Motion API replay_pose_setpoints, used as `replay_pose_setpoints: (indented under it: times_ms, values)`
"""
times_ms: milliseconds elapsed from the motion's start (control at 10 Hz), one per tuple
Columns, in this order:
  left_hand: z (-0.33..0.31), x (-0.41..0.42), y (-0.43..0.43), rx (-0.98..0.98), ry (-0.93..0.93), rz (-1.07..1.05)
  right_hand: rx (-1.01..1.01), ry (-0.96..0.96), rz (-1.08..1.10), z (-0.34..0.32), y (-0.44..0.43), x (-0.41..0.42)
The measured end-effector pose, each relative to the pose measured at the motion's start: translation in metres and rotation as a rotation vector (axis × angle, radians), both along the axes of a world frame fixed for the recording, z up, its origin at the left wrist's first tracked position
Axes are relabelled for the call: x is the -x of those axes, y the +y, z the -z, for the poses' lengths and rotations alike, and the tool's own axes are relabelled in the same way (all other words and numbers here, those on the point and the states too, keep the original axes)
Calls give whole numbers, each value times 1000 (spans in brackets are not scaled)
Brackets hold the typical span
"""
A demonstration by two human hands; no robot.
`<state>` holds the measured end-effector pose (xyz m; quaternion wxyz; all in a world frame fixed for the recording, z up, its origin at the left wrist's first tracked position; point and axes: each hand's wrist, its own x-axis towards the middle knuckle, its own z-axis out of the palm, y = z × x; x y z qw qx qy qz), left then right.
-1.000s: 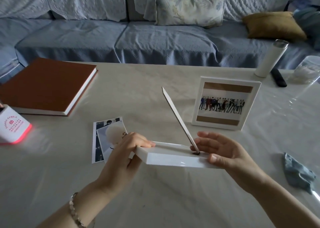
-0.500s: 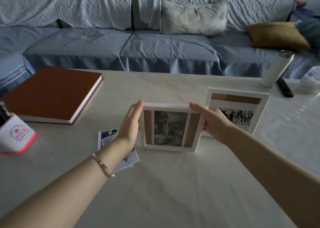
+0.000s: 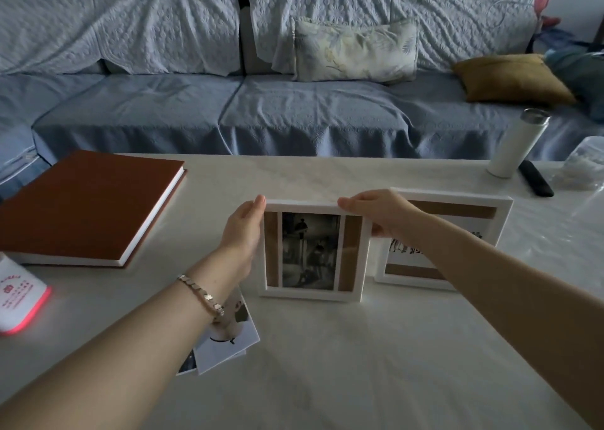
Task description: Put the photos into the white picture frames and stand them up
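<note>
While both hands steady it, the frame (image 3: 310, 294) with the dark photo (image 3: 310, 250) stands upright on the table (image 3: 359, 364), so this one looks all but finished; it likely only needs letting go, if its unseen prop holds. Just beside it, partly behind the right forearm, the other frame (image 3: 457, 197) already stands with its group photo (image 3: 405, 250) inside. Loose photos (image 3: 228, 341) lie flat under the left wrist, and no empty frame shows, so what is left cannot be told. The left hand (image 3: 243, 230) lies along the frame's left side, fingers (image 3: 260, 201) straight and pressed against it up to the top corner. The right hand (image 3: 382, 214) curls over the top right corner, gripping it, its other fingers hidden behind.
</note>
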<state>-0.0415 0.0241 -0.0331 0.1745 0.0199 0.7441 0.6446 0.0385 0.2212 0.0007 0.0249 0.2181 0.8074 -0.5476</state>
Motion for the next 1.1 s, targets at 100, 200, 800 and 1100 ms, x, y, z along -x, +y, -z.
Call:
replay_pose_setpoints:
  times_ms: [100, 200, 800, 1100]
  values:
    - [2, 3, 0, -44, -19, 33, -410, 80, -146, -14, 4, 8]
    - [4, 3, 5, -65, -19, 31, -549, 92, -264, -23, 10, 8]
    - [-8, -5, 36, 96, 24, -54, -990, 332, -172, -2, 34, -23]
    - [-34, -31, 12, 350, 286, -121, -932, 315, -89, -16, 6, -60]
